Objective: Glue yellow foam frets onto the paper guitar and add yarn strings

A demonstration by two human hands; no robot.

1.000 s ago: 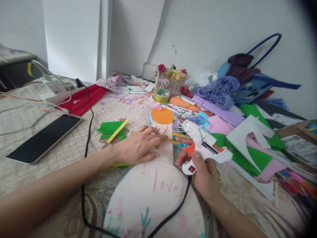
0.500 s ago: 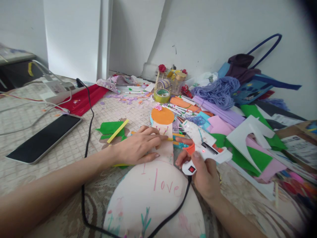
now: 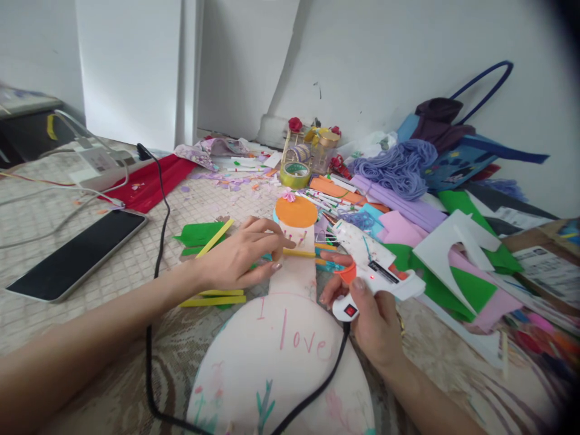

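While my left hand (image 3: pixel 240 257) pinches the yellow strip (image 3: pixel 299 253), it juts past my fingertips. My right hand (image 3: pixel 376 323) grips the glue gun (image 3: pixel 378 275) alongside.

The left grip (image 3: pixel 240 261) pinches a yellow foam strip (image 3: pixel 299 253) across the neck of a pink card (image 3: pixel 272 362) lettered "I love". The right grip (image 3: pixel 378 323) clasps a white glue gun (image 3: pixel 399 283), whose black cord (image 3: pixel 327 376) lies over the card. A phone (image 3: pixel 77 254) lies well to the left.

plain white walls (image 3: pixel 385 54) rise behind a beige tile-patterned floor covering (image 3: pixel 122 266), with what may be a dark low cabinet (image 3: pixel 27 130) at far left, in soft even light.
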